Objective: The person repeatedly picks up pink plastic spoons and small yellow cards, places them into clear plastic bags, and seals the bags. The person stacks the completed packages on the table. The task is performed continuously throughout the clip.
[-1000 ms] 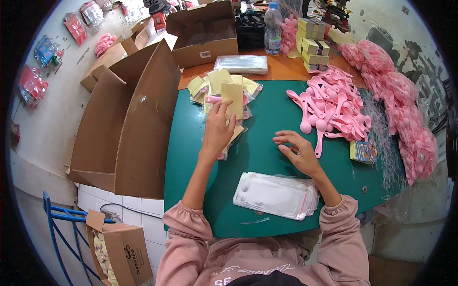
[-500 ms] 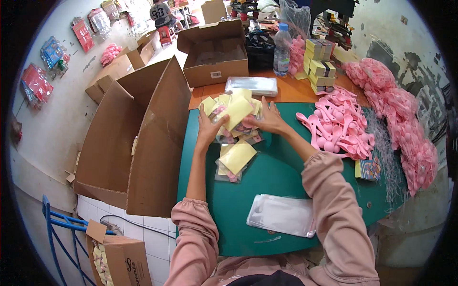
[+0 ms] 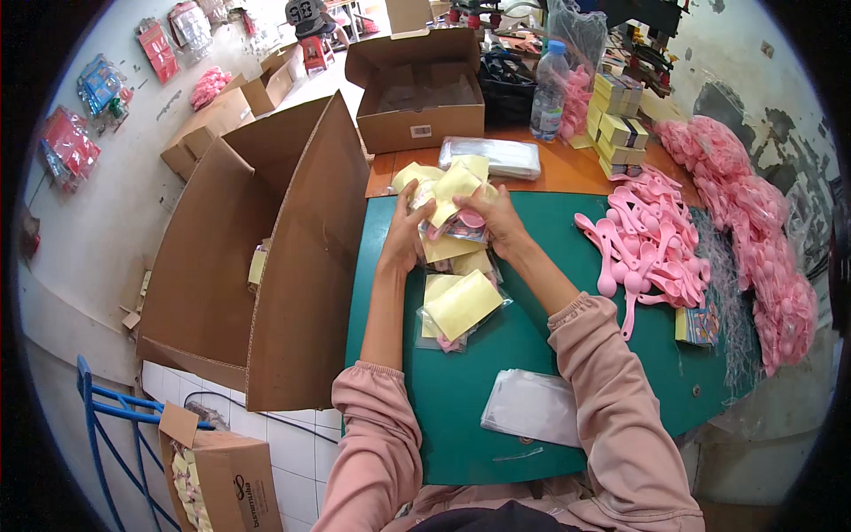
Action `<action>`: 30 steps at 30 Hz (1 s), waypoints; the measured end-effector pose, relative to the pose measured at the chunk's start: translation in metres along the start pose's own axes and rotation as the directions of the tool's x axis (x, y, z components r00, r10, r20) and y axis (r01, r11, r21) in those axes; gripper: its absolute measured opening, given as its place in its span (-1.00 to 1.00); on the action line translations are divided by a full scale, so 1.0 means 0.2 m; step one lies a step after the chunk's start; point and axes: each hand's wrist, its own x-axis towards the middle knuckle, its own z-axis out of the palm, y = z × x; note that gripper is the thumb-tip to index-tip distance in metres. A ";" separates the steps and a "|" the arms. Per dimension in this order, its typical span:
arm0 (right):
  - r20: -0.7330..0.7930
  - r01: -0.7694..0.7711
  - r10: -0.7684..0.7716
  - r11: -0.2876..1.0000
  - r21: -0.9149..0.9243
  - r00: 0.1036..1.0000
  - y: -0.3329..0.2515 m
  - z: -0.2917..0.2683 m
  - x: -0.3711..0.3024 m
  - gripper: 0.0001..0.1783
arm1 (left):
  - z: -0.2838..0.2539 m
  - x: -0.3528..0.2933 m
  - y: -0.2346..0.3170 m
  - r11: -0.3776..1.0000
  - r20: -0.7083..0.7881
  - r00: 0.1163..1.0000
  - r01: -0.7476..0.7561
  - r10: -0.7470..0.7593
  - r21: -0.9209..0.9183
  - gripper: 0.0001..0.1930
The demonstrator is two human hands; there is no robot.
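Observation:
My left hand [image 3: 406,232] and my right hand [image 3: 500,223] are wrapped round the two sides of a bunch of clear packets [image 3: 458,193] at the far part of the green table. These packets hold pale yellow cards and pink spoons. The fingers are closed against the bunch, and its underside is hidden. More packets [image 3: 463,301] lie loosely stacked just nearer to me, touching the table. Close to my right forearm rests a stack of flat clear plastic bags [image 3: 532,410]. A heap of loose pink spoons [image 3: 651,239] lies to the right.
A tall open cardboard box [image 3: 306,266] stands along the table's left edge. Behind are another open box [image 3: 421,111], a bundle of clear bags [image 3: 490,158], a water bottle [image 3: 550,93] and banded card stacks [image 3: 618,133]. Bagged pink spoons [image 3: 753,230] line the right edge, beside a small card stack [image 3: 697,326].
My hands have drawn closer together, squeezing the spread packets into a tighter bunch. The whole view has shifted slightly, so the table appears further right.

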 end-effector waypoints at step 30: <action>0.466 0.093 -0.174 0.977 0.193 0.867 -0.43 0.15 -0.24 -0.46 | 0.29 -0.29 0.59 0.982 0.045 0.989 -0.146 0.141 0.122 0.03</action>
